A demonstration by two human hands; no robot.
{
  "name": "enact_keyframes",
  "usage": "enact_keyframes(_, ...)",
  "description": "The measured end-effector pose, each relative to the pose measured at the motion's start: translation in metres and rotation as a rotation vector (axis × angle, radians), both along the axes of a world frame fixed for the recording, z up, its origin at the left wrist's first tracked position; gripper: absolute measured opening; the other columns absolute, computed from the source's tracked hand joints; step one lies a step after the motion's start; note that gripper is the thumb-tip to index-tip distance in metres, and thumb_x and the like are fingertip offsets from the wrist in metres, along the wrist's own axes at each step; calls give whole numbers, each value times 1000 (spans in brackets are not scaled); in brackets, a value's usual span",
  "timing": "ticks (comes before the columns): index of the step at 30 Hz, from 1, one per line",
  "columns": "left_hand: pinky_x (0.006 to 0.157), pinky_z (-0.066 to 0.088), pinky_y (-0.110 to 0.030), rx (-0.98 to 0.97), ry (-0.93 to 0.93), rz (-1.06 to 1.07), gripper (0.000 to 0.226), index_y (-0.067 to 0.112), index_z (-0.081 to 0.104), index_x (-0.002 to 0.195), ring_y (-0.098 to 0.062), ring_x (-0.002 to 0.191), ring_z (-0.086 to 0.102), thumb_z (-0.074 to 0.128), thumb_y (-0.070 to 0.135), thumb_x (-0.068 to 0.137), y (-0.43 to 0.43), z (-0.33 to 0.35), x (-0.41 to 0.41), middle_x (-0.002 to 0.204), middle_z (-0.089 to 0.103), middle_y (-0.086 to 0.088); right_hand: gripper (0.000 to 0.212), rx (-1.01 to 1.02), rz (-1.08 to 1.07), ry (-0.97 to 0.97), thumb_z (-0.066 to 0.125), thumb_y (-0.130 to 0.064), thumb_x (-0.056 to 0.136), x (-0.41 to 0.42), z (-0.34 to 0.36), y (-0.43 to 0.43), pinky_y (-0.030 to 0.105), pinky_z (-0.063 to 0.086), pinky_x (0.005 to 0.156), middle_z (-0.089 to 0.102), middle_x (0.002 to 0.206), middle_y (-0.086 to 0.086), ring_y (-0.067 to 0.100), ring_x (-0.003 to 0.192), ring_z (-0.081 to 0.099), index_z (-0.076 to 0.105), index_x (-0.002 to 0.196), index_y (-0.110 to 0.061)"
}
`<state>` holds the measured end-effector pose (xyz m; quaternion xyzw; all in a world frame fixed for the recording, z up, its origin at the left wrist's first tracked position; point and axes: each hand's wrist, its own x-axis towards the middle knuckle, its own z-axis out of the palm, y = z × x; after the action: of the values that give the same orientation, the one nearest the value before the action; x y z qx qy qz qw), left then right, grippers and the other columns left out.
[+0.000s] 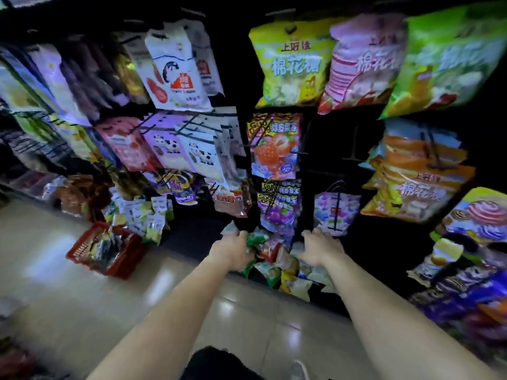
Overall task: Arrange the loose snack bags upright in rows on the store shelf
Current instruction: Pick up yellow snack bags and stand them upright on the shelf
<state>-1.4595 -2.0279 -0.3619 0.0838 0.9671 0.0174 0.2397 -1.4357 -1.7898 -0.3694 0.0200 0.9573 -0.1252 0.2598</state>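
Note:
A heap of small loose snack bags in green, yellow, red and white lies on the dark bottom shelf near the floor. My left hand is on the heap's left side, its fingers curled around green and white snack bags. My right hand rests palm down on the heap's right side with fingers spread over the bags; whether it grips one is hidden. The view is blurred.
Large marshmallow bags and jelly bags hang on pegs above the heap. A red shopping basket with packets stands on the tiled floor at left. More packets line the low shelf at right.

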Motion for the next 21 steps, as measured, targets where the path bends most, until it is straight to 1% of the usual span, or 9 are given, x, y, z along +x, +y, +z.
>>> enact_keyframes(2,92,46,-48,-4,-16,-96,65,16,36,140,-35,121,48,56,51,89,15,-5,-14,136,43,-11,75,-2,-62,-15,49,-57,91,4,0,7,49,36,106,24,157,13,37,139,31,28,151,-18)
enact_keyframes(3,93,46,-47,-12,-18,-151,65,15,37,139,-35,121,49,56,51,89,22,-8,-20,135,44,-11,73,3,-98,-15,49,-56,91,7,-1,11,50,35,106,23,158,12,36,139,31,28,151,-18)
enact_keyframes(6,97,43,-46,-25,-12,-323,67,15,37,140,-34,121,48,52,54,88,47,-23,-36,133,46,-12,68,29,-217,-5,55,-54,90,19,-4,23,50,39,102,32,151,12,36,131,37,35,145,-18)
enact_keyframes(9,91,46,-43,-15,-83,-463,66,14,35,141,-34,122,48,52,51,90,70,-41,-50,140,42,-14,68,45,-337,-42,55,-56,90,33,-11,31,50,40,100,35,147,12,37,129,38,36,144,-18)
enact_keyframes(12,101,41,-40,-9,-139,-623,76,13,26,149,-33,134,38,52,53,90,89,-54,-69,152,32,-15,67,66,-476,-74,55,-53,91,42,-17,33,50,39,99,35,147,13,38,129,38,35,144,-18)
enact_keyframes(13,103,40,-40,-3,-147,-680,78,14,24,150,-33,135,37,53,54,89,93,-57,-75,153,30,-14,67,67,-529,-78,56,-52,90,44,-19,32,50,39,98,36,146,14,38,128,39,35,144,-18)
enact_keyframes(16,100,43,-43,24,-119,-835,73,18,28,148,-33,130,43,56,51,88,99,-64,-99,151,34,-12,73,40,-683,-58,54,-58,87,46,-28,25,51,40,97,39,143,14,39,126,40,34,145,-19)
enact_keyframes(19,108,37,-42,29,-174,-925,73,19,25,150,-32,138,33,56,45,90,99,-63,-117,157,24,-13,79,9,-837,-84,51,-65,84,45,-31,6,53,37,100,39,143,13,38,128,40,33,147,-21)
enact_keyframes(21,105,39,-42,28,-188,-987,69,18,28,148,-32,136,35,54,43,90,101,-63,-123,155,27,-13,78,12,-901,-98,51,-64,86,44,-35,-6,53,38,101,38,145,12,38,129,39,32,149,-21)
